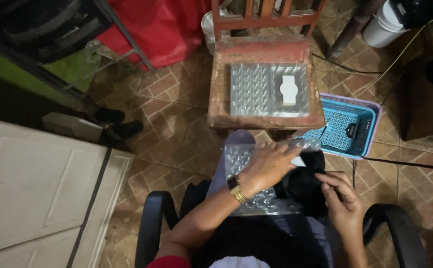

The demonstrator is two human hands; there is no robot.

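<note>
- Tiled floor (177, 129), dim room, person seated in black armchair (152, 218), work done on the lap.
- Bubble wrap sheet (236, 159) lies across the lap; left hand (268, 166) flat on it, fingers spread and pressing, not clenched.
- Black cloth (303, 181) bunched just beside the sheet; right hand (343, 201) pinches its edge, fingers curled on the cloth.
- Risk: sheet only pressed, could slide off the knee toward the floor; cloth grip is small, may slip loose.
- Risk: second bubble wrap piece (256, 89) with white block (289, 90) sits on wooden chair (266, 74); a knee bump could knock it.
- Counts: bubble wrap sheets 2, white block 1, black cloth 1, blue basket (345, 129) 1, white buckets (383, 25) 2, wristwatch (235, 188) 1.
</note>
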